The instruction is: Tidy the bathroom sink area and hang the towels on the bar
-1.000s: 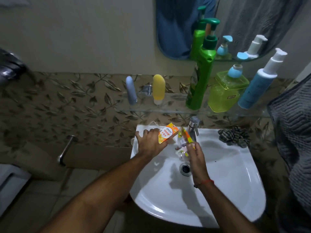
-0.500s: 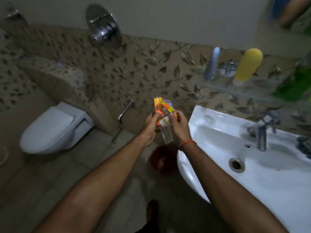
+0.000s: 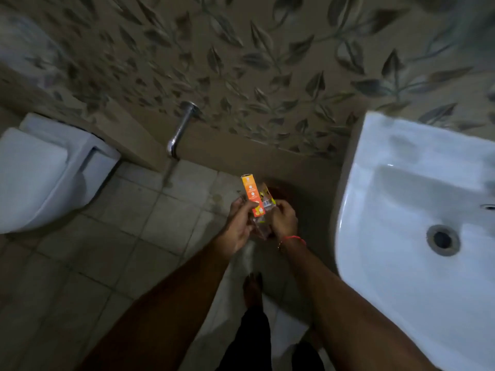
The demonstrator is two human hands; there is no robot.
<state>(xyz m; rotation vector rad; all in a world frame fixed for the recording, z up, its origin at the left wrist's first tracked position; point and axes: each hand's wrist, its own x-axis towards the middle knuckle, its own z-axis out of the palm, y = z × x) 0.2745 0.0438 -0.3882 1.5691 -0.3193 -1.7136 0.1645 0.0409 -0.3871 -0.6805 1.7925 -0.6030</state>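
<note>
My left hand [image 3: 238, 228] grips a slim orange carton [image 3: 251, 192] that stands upright between both hands. My right hand [image 3: 284, 219] pinches a crumpled clear plastic wrapper [image 3: 265, 207] with yellow print, pressed against the carton. Both hands are held low over the floor, left of the white sink [image 3: 407, 263]. Just behind the hands a dark red bin [image 3: 278, 190] shows dimly on the floor, mostly hidden. No towel or bar is in view.
A white toilet [image 3: 40, 178] sits at the left. A chrome pipe [image 3: 180, 129] comes out of the leaf-patterned wall. Grey floor tiles [image 3: 128, 223] spread below, and my foot [image 3: 251, 290] stands on a pale mat.
My view has swung down and left, away from the sink and shelf, to the floor. Both hands carried the carton and wrapper off the basin and lower, over the red bin.
</note>
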